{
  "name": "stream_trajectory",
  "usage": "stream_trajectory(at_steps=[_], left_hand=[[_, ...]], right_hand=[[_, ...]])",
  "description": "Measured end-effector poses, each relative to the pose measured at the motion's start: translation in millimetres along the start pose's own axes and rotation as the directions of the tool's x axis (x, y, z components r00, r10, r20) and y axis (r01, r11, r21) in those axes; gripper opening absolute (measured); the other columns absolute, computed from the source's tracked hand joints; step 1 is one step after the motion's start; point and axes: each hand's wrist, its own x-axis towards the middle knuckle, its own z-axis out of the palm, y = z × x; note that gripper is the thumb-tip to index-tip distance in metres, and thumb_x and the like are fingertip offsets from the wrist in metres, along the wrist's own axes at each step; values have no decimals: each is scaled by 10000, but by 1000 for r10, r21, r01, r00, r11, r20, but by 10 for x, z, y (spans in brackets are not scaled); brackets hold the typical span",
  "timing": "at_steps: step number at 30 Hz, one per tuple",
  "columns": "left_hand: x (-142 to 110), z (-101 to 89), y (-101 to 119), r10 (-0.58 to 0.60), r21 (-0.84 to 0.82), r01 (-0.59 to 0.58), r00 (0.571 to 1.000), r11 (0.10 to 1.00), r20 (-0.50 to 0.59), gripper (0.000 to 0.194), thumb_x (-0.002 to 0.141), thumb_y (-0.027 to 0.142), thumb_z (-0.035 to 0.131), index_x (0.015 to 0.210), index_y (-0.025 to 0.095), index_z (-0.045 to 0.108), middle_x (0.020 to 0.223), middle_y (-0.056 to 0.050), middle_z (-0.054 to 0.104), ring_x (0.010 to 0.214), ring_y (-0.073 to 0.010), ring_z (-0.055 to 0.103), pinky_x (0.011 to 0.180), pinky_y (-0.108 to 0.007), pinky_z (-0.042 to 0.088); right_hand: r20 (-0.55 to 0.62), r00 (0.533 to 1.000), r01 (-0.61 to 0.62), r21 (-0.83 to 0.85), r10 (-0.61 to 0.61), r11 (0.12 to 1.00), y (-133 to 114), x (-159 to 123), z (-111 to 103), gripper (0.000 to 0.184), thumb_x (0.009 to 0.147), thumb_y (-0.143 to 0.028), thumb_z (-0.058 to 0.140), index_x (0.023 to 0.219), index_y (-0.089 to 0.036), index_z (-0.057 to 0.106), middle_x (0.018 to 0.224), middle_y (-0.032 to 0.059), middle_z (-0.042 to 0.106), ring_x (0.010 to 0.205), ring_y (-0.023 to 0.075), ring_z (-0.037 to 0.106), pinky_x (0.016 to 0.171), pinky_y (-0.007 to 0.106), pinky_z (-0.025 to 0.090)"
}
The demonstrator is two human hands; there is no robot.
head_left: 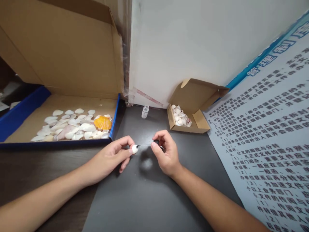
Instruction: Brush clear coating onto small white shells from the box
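Note:
My left hand (114, 156) pinches a small white shell (134, 149) between thumb and fingertips. In my right hand (166, 153) is a black brush cap (156, 142), gripped between thumb and fingers. A thin, pale stem runs left from the cap, and its dark tip (138, 146) meets the shell's edge. Beyond my hands, a small clear bottle (145, 112) with a white label stands upright on the dark grey mat (135, 206).
At left, an open blue-edged cardboard box (79, 101) holds many white shells (72, 125) and one orange scallop shell (102, 122). A smaller open carton (190, 129) at right holds small white shells (180, 116). A printed sign (265, 122) borders the right; a white panel (173, 42) stands behind.

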Motion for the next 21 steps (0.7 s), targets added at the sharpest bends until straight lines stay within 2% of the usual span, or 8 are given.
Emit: stream_trajectory(at_steps=[4, 10, 16, 21], left_hand=[[-7, -8, 25, -41, -35, 42, 999, 999, 8, 283, 917, 485, 554, 854, 218, 485, 499, 79, 467, 477, -108, 409, 506, -227, 342], [3, -23, -28, -31, -94, 32, 999, 995, 14, 324, 910, 531, 551, 878, 214, 492, 509, 100, 370, 457, -89, 291, 457, -211, 280], [32, -22, -38, -12, -138, 16, 999, 990, 32, 365, 881, 560, 575, 824, 217, 465, 499, 108, 345, 443, -82, 273, 443, -201, 287], [44, -25, -31, -15, -188, 19, 1000, 982, 22, 385, 857, 576, 598, 820, 218, 461, 481, 117, 332, 428, -78, 256, 426, -197, 280]], right_hand=[[-24, 999, -26, -3, 26, 1000, 6, -2, 3, 81, 835, -258, 567, 881, -220, 512, 688, -44, 500, 556, 109, 436, 516, 230, 377], [-47, 999, 6, 4, -5, 1000, 26, -28, 8, 52, 884, -267, 513, 894, -216, 518, 685, -35, 496, 569, 117, 451, 528, 237, 391], [-29, 999, -21, -59, 20, 998, 7, -29, 36, 67, 861, -248, 570, 887, -217, 517, 678, -45, 504, 544, 107, 440, 509, 227, 384], [-23, 999, 31, -41, -32, 999, -8, -34, 32, 26, 902, -234, 505, 905, -213, 520, 684, -41, 496, 563, 108, 451, 529, 225, 389]])
